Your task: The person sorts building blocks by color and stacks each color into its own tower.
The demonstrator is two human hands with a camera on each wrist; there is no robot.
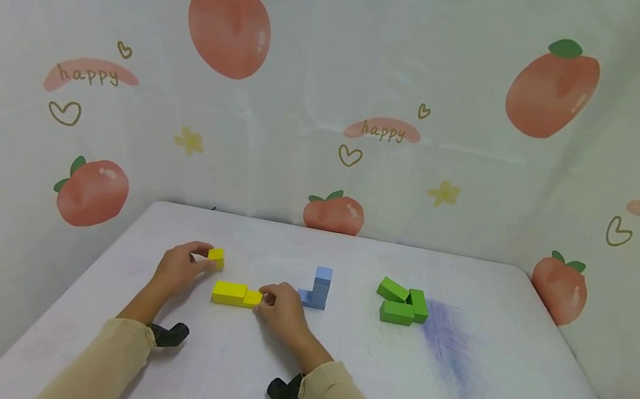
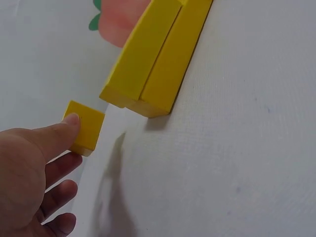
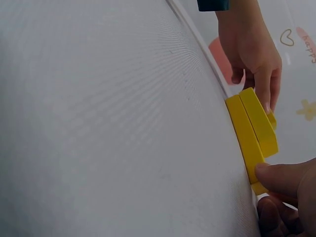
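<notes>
A small yellow block (image 1: pixel 216 258) is pinched between the thumb and fingers of my left hand (image 1: pixel 176 267); the left wrist view shows its square face beside the thumb. Two longer yellow blocks lie stacked on the table, the upper block (image 2: pixel 143 49) set toward the left end of the lower block (image 2: pixel 180 54). My right hand (image 1: pixel 284 312) pinches the lower block's right end, its thumb (image 3: pixel 284 177) along the side in the right wrist view. Just behind my right hand, light blue blocks (image 1: pixel 321 288) form an upright column with a low part on its left.
Three green blocks (image 1: pixel 396 312) lie grouped at the right on the white table (image 1: pixel 515 398). Blue-purple smudges (image 1: pixel 454 346) mark the surface beside them. A fruit-printed cloth (image 1: pixel 277 151) hangs behind the table. Each wrist carries a black camera mount (image 1: pixel 283 391).
</notes>
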